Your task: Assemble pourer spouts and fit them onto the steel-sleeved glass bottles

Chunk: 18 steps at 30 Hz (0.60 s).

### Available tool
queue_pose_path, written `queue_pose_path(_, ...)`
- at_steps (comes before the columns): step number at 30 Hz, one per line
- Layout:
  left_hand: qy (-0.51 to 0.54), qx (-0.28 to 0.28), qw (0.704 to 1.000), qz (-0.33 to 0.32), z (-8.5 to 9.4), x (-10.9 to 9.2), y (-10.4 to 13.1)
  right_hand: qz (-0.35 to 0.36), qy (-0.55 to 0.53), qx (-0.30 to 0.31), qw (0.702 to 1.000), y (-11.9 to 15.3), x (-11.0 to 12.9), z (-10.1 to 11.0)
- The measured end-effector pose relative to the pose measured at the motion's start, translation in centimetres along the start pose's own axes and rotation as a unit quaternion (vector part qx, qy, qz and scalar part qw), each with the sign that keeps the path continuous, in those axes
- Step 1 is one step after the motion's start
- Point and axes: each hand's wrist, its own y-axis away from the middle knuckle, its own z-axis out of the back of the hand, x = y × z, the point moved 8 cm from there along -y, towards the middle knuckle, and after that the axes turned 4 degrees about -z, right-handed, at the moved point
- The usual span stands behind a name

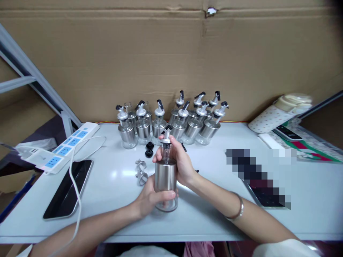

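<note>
Just in from the table's front edge, a glass oil bottle (165, 178) with a brushed steel sleeve stands nearly upright. My left hand (150, 200) is wrapped round its lower body, thumb across the front. At the top, my right hand (182, 160) closes its fingers around the neck and the base of the silver pour spout (166, 136), which has a black flap. Left of the bottle lie silver spout pieces (142, 177) and black round stoppers (149, 153). Behind it are several similar bottles (143, 128) fitted with spouts; a couple at the back left show none.
A white power strip (71, 144) and a dark phone (68, 189) lie at left, crossed by a white cable (71, 171). A spotted thermos (276, 114) leans at back right, near a partly blurred dark device (264, 200). Cardboard (134, 53) walls the back.
</note>
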Motion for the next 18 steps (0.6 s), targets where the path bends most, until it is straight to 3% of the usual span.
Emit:
queue_pose_path(13, -0.038, 0.027, 0.998, -0.03, -0.2, -0.2, 0.1, 0.049, 0.005, 0.005, 0.999, 1.0, 1.4, -0.6)
queue_pose_path(18, -0.029, 0.036, 0.999, -0.024, -0.6, -0.3, 0.1, 0.045, 0.052, 0.001, 0.998, 0.8, 0.9, -0.6)
